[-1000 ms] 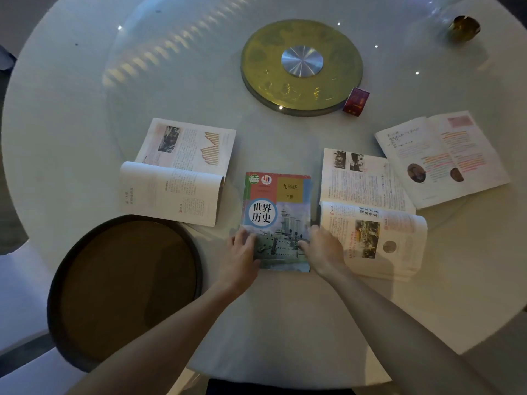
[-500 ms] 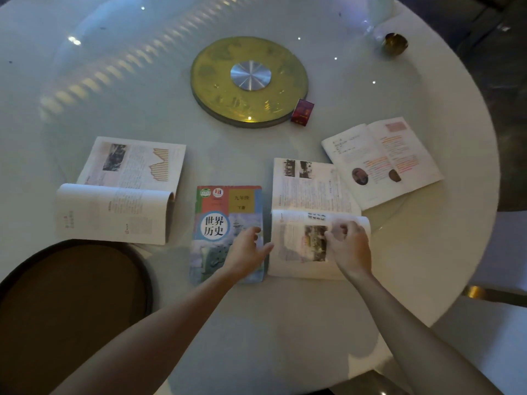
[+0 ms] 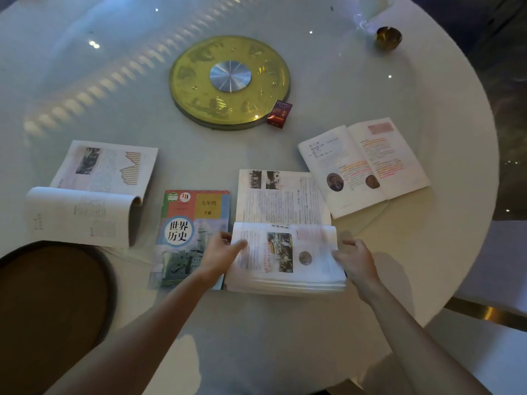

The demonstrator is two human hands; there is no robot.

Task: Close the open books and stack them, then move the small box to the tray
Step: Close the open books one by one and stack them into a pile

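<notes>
Head view: open book (image 3: pixel 285 249) between hands.

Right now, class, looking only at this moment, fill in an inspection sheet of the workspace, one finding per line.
Surface: round white table, gold turntable disc at centre.
Job's things: closed history textbook; middle open book; left open book; right open book; small red box beside the disc; dark round tray, nothing in it.
Clutter: small brass bowl.
Grips: left hand and right hand on the middle book's near half.
Cables: nothing seen.
Surroundings: dim floor.
</notes>
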